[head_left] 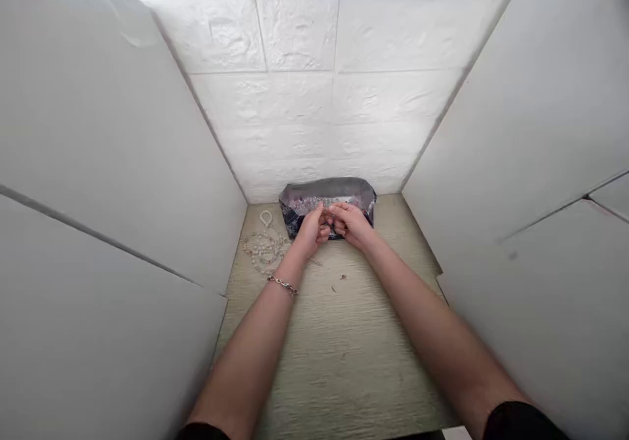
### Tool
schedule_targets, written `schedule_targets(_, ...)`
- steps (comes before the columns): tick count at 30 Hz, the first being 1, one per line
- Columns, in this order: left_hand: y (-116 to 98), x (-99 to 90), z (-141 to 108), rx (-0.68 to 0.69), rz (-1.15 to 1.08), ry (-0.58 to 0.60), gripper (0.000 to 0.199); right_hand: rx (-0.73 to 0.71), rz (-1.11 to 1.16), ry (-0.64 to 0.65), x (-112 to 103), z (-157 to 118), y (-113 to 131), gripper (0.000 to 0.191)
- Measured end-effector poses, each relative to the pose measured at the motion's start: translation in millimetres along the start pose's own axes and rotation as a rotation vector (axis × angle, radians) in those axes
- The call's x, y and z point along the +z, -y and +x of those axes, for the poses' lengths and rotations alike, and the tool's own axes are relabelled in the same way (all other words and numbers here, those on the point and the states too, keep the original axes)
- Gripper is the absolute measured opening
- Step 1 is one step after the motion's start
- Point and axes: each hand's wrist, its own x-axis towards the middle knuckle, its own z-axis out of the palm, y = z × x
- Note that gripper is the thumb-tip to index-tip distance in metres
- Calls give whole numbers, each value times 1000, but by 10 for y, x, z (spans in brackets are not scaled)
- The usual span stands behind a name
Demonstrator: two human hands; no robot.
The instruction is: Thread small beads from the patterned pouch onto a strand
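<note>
My left hand and my right hand meet at the fingertips in front of a dark open bag or tray holding many small clear and pinkish beads. Thumbs and fingers on both sides are pinched together. Whatever lies between them is too small to make out. Left of the hands, a string of pale beads lies in loose coils on the table. Just beyond it rests a small white beaded loop. A chain bracelet circles my left wrist.
Two tiny dark bits lie on the pale wood-grain table between my forearms. A white brick-patterned wall closes off the back. Grey-white panels stand on the left and right, narrowing the space.
</note>
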Motion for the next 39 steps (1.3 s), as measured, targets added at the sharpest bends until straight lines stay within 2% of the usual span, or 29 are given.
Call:
schedule_targets(5, 8, -8, -23, 52, 58, 37, 25, 16, 42, 5, 35, -14, 20, 27)
schedule_targets(9, 10, -7, -25, 85, 77, 48, 18, 22, 126, -59, 55, -14, 31, 26)
schedule_targets(11, 4, -2, -33, 83, 61, 47, 17, 28, 215, -119, 54, -5, 34, 21)
schedule_targets(14, -12, 10, -50, 82, 41, 48, 17, 73, 369, -190, 38, 17, 35, 2)
schedule_targets(16, -22, 17, -58, 81, 34, 47, 16, 115, 423, -205, 25, 31, 31, 18)
schedule_targets(18, -27, 21, -60, 79, 28, 47, 16, 140, 423, -220, 18, 42, 27, 27)
schedule_targets(21, -27, 23, -58, 81, 22, 55, 15, 156, 377, -230, 25, 50, 22, 30)
schedule_targets(27, -18, 22, -55, 80, 23, 60, 15, 105, 342, -259, 56, 52, -4, 17)
schedule_targets(30, -17, 16, -50, 85, 27, 58, 16, 78, 368, -252, 56, 42, -8, 11)
schedule_targets(34, -1, 20, -39, 82, 77, 36, 15, 87, 418, -179, 49, 20, 20, 14)
schedule_targets(39, 59, 80, -31, 132, 216, -59, 14, 109, 411, -126, 37, -4, 54, 17)
